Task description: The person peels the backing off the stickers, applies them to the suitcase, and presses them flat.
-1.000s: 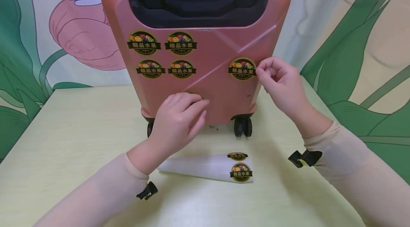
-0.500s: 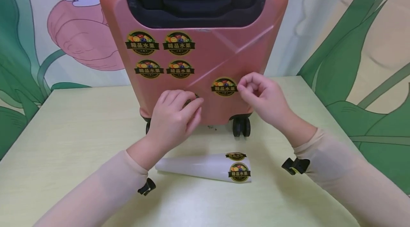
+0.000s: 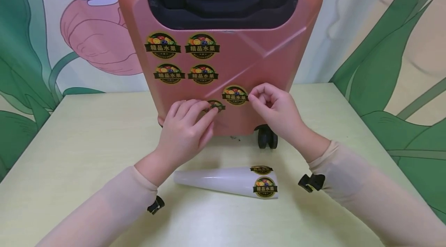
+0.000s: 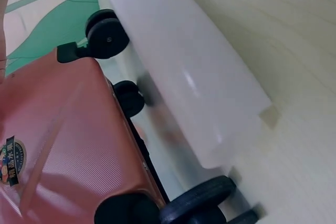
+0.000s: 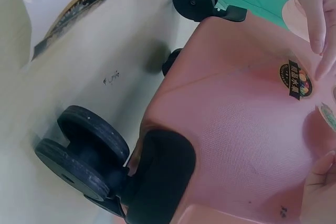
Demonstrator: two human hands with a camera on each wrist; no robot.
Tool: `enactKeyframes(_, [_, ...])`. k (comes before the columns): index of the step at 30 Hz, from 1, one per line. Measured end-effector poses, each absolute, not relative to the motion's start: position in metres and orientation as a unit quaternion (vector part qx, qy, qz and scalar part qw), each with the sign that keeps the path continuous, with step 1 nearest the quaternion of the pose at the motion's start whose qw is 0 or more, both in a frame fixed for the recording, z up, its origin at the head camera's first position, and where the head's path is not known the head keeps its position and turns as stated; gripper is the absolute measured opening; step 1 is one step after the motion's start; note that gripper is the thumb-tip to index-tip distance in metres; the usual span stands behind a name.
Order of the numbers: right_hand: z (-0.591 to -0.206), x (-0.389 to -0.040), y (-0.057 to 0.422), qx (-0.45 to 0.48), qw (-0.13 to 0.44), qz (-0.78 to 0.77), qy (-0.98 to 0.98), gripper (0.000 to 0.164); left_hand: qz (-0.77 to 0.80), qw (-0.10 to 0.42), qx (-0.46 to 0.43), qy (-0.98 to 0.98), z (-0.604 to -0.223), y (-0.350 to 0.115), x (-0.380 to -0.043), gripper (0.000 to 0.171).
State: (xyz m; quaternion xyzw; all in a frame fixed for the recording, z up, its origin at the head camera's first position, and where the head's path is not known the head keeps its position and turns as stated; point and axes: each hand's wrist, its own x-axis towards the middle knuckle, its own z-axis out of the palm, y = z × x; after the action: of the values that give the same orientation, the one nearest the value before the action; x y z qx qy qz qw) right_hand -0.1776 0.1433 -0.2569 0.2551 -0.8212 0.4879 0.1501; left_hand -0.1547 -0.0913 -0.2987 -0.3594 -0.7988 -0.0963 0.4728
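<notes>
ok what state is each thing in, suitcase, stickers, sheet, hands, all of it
Suitcase, upright on the table
Four upper stickers, flat on the suitcase
Lower sticker, on the suitcase, partly covered in the head view
Held sticker, suitcase contact unclear
Sticker sheet, curled, two stickers showing
Left hand, fingers at the lower sticker
Right hand, pinching the held sticker's edge

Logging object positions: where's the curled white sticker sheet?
Head view, lower centre: the curled white sticker sheet lies on the pale table, in front of the pink wheeled suitcase.
</notes>
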Motion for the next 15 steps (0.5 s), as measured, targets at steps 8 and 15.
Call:
enactKeyframes(8, [-0.264, -0.18, 0.143, 0.25, 0.16, 0.493, -0.818, 0.009, 0.004, 0.467, -0.367, -0.804, -0.303, -0.091, -0.158, 0.047])
enactKeyframes(15, [-0.268, -0.182, 0.143, 0.257, 0.17, 0.497, -0.811, 0.009, 0.053, 0.46, -0.364, -0.809, -0.306, -0.092, -0.16, 0.055])
